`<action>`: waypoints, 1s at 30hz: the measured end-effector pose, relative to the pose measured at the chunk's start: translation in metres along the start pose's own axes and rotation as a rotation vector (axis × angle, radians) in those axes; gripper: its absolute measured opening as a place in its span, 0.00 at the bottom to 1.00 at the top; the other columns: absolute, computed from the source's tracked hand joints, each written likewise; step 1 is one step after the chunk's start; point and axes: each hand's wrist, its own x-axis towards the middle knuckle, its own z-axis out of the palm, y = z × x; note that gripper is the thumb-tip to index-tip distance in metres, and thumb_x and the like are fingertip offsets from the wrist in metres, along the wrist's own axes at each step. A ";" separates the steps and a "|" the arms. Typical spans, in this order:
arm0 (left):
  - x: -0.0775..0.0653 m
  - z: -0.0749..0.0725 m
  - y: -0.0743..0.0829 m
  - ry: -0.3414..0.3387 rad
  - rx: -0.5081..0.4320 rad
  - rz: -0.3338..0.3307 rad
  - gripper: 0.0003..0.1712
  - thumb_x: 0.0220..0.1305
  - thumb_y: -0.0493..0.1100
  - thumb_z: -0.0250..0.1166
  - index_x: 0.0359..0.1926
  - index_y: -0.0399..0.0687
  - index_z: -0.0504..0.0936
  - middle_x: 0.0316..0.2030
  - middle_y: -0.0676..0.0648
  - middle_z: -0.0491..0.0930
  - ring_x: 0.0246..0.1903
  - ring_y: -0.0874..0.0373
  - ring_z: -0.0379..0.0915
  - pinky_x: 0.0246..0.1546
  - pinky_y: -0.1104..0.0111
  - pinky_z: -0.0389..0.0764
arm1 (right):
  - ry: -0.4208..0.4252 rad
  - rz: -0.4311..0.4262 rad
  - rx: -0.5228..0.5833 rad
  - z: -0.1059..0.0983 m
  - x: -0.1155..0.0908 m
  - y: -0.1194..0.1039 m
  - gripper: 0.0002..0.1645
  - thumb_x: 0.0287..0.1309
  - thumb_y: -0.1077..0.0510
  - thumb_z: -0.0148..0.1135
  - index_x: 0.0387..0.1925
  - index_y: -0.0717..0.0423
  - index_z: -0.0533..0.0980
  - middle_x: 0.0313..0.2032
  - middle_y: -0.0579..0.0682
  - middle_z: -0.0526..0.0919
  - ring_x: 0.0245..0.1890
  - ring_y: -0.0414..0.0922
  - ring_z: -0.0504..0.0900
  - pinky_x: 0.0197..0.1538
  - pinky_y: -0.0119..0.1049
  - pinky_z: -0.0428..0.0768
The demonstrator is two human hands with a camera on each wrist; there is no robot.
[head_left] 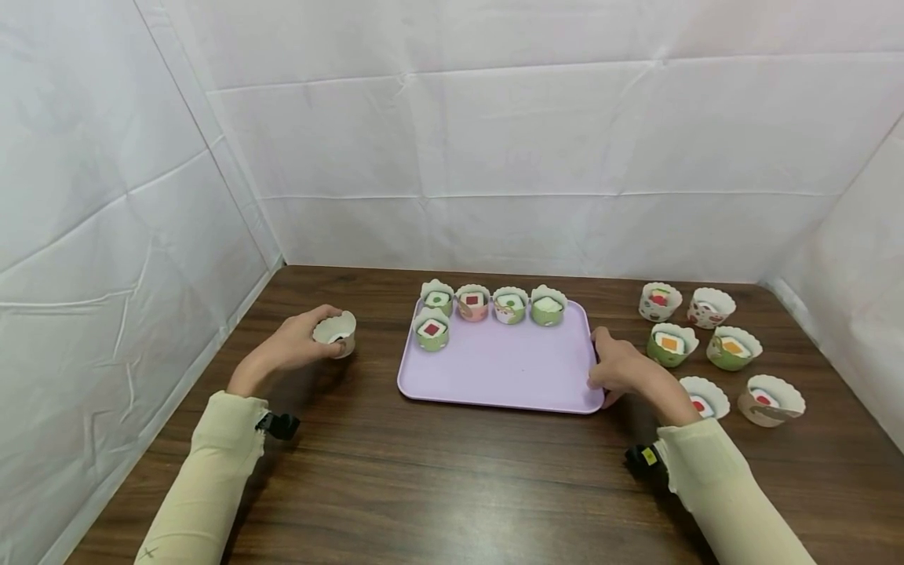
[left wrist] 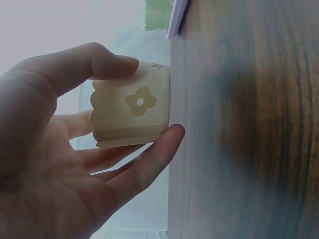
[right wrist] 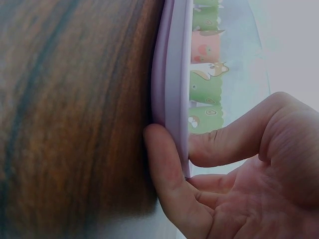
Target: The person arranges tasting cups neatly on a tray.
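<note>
Pale cup: I'm seeing this cup (left wrist: 128,112) being held mouth-up at nine o'clock from the tray; I'm not quite making out whether its base is touching the counter (head_left: 395,479).
Left hand: this hand (head_left: 298,340) is gripping that cup by opposite walls, thumb facing fingers, probably so the paper is staying upright without buckling.
Lilac tray: the tray (head_left: 519,369) is lying before the person, serving as my clock's hub.
Right hand: this hand (head_left: 623,366) is clasping the tray's rim near three o'clock, thumb above, a finger beneath, likely steadying it.
Tray cups: four (head_left: 473,312) are lining the far edge from ten-thirty to one-thirty, a fifth (head_left: 432,342) standing just nearer at ten; that packing is leaving the near part bare.
Outer cups: six (head_left: 665,359) are standing around three o'clock, beyond the tray, paired in rough rows; one is hiding partly behind the right wrist.
</note>
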 end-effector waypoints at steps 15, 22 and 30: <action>0.001 0.005 0.004 0.089 -0.054 -0.048 0.37 0.68 0.49 0.66 0.69 0.35 0.62 0.65 0.26 0.71 0.59 0.36 0.73 0.56 0.46 0.78 | 0.009 -0.007 -0.013 -0.001 0.000 0.001 0.50 0.52 0.72 0.60 0.72 0.75 0.46 0.57 0.83 0.66 0.32 0.54 0.85 0.29 0.43 0.90; 0.004 0.007 0.005 0.120 -0.062 -0.044 0.34 0.68 0.48 0.67 0.68 0.37 0.65 0.63 0.29 0.74 0.58 0.37 0.74 0.56 0.46 0.78 | 0.008 -0.004 -0.006 0.000 -0.001 0.001 0.50 0.52 0.71 0.60 0.73 0.74 0.46 0.58 0.82 0.66 0.33 0.54 0.85 0.29 0.43 0.90; 0.007 0.011 0.005 0.182 -0.069 -0.044 0.34 0.68 0.48 0.67 0.68 0.39 0.67 0.62 0.32 0.75 0.55 0.40 0.75 0.51 0.51 0.79 | 0.007 0.002 -0.001 -0.001 -0.001 0.000 0.51 0.53 0.71 0.61 0.73 0.73 0.45 0.60 0.82 0.65 0.33 0.54 0.85 0.30 0.43 0.90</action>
